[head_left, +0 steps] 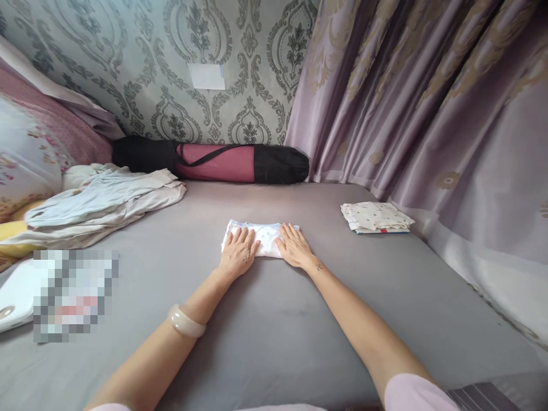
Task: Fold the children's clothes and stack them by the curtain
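Observation:
A folded white garment (268,240) with small pale prints and a light blue edge lies flat on the grey sheet (274,319). My left hand (240,250) rests palm down on its left part, fingers spread. Over its right end lies my right hand (294,246), also flat, with fingers stretched forward. Neither hand grips the cloth. The parts of the garment under both palms are hidden.
A folded stack of printed cloth (377,218) sits to the right by the curtain (368,91). Loose clothes (107,197) lie at the left, near a white object (25,291) and a blurred item. A black and maroon roll bag (218,164) lines the wall.

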Demonstrator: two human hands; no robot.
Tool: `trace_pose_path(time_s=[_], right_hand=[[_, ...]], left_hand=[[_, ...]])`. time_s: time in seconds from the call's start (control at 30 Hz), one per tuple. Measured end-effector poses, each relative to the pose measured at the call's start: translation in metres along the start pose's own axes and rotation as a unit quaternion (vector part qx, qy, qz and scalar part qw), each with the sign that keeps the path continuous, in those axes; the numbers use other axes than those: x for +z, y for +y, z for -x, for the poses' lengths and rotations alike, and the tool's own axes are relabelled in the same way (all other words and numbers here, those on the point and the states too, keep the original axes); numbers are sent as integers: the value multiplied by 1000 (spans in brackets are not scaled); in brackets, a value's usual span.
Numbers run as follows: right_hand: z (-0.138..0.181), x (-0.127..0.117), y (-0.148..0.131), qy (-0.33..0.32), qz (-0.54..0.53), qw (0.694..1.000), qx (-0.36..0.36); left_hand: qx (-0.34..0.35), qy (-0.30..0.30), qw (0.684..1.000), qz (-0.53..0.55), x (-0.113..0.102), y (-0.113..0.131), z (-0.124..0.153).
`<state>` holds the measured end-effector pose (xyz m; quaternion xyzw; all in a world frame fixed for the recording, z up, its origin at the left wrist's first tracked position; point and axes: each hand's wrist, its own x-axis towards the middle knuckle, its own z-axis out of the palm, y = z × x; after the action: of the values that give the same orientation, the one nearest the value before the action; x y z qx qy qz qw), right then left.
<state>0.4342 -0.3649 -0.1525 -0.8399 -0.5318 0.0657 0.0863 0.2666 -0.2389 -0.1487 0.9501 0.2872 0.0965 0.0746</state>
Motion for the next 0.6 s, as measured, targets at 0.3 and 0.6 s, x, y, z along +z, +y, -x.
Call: trace_pose_path(time_s=[0.3,0.6], right_hand=[[-7,-21,-28,33,29,999,10],[-15,11,-51,61,-2,995,-75]], left_hand=[[-49,-4,996,71,-3,-27,1],[30,84,990,106,29,-59,-10]])
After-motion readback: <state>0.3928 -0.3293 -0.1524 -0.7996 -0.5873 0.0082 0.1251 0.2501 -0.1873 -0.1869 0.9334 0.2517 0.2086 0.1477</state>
